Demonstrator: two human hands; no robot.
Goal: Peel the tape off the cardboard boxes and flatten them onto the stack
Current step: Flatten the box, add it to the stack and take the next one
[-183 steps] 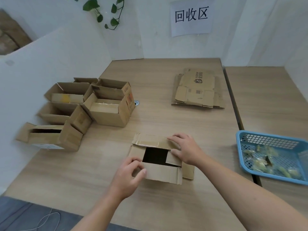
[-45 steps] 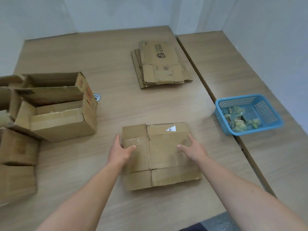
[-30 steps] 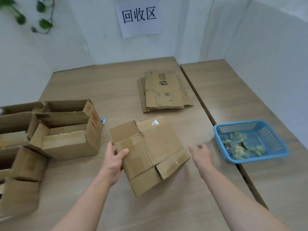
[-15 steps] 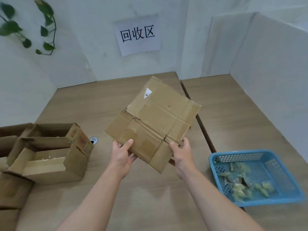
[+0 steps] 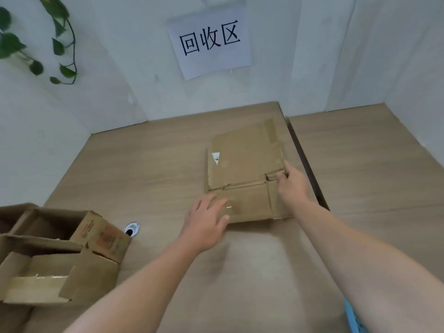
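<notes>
Table: flattened box under left fingers; right fingers pinch edge.

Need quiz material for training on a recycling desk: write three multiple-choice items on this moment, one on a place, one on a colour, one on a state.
1. Where does the flattened box lie?
A. on the floor
B. flat on the far part of the table, below the wall sign
C. leaning upright against the wall

2. The sticker on it is:
A. white
B. red
C. green

3. The left hand is:
A. clenched in the air
B. pulling a strip of tape
C. laid on the box's near corner with straight fingers

Answers: 1 B, the cardboard lies flat on the wood beneath the sign. 2 A, a small white patch shows on the brown board. 3 C, its fingers lie straight on the cardboard.
</notes>
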